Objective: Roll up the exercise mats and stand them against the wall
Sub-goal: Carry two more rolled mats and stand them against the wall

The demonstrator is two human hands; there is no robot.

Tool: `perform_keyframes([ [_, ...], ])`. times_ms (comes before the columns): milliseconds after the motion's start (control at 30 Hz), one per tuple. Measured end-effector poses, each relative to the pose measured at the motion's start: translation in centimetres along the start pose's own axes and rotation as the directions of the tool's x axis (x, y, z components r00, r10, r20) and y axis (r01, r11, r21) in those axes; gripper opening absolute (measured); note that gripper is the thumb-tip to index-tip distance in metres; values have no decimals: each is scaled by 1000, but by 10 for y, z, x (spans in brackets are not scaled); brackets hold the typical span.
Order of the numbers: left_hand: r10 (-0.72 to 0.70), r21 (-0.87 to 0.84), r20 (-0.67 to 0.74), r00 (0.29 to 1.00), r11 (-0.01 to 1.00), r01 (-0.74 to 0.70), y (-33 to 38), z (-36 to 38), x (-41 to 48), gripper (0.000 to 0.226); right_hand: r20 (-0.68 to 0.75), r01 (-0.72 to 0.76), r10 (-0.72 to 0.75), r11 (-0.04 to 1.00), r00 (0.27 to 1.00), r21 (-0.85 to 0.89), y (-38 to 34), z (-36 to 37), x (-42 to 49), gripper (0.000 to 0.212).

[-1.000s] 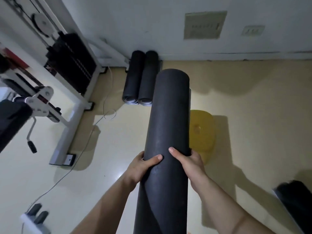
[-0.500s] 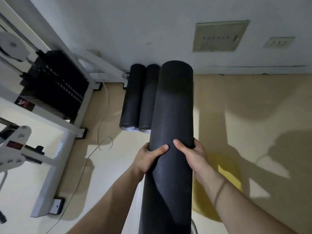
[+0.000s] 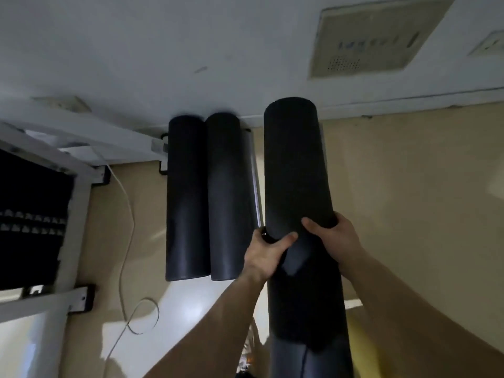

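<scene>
Left hand and right hand curl round the rolled black mat, seemingly to stop it uncoiling, right of two leaning rolls mid-frame.

Black rolled mat beside two rolls at wall

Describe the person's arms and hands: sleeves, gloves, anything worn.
Left forearm and right forearm are bare to the frame edge, no sleeve in view. The left hand and right hand wear no gloves. No watch or wristband shows clearly in this dim view.
</scene>
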State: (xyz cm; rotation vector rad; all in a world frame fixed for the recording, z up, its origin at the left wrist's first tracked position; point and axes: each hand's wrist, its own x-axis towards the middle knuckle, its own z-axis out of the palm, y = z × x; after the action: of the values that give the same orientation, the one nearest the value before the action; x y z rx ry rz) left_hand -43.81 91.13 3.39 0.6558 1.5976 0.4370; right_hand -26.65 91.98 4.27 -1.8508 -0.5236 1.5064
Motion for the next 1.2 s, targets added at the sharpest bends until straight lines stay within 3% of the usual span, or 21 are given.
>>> perform_keyframes([
  [200,3,167,-21,1000,986,1,5,3,127,98,0,12,-12,1000,1000,-28,15,42,131,59],
  [400,48,379,-75,996,925,-17,-3,3,213,108,39,7,-7,1000,999,-19,49,85,234,56],
  [533,184,575,-103,978,813,-92,-21,4,249,90,33,11,-11,1000,999,3,79,111,272,78],
  [700,230,624,-66,971,769,-140,-27,3,275,90,21,40,-40,999,999,-11,91,123,292,62],
  [833,230,735,-28,973,664,-136,-17,4,278,83,71,48,-33,972,997,-231,80,120,300,63],
  [933,197,706,-28,980,698,-120,-2,-6,255,68,29,45,-35,853,999,-519,59,114,275,82],
  [1033,158,686,-61,986,724,-73,18,-27,205,57,-19,-26,18,790,1000,-612,29,97,226,84],
  [1200,111,798,-25,994,601,-47,63,-47,108,55,-73,-86,48,675,996,-733,-16,39,130,73],
])
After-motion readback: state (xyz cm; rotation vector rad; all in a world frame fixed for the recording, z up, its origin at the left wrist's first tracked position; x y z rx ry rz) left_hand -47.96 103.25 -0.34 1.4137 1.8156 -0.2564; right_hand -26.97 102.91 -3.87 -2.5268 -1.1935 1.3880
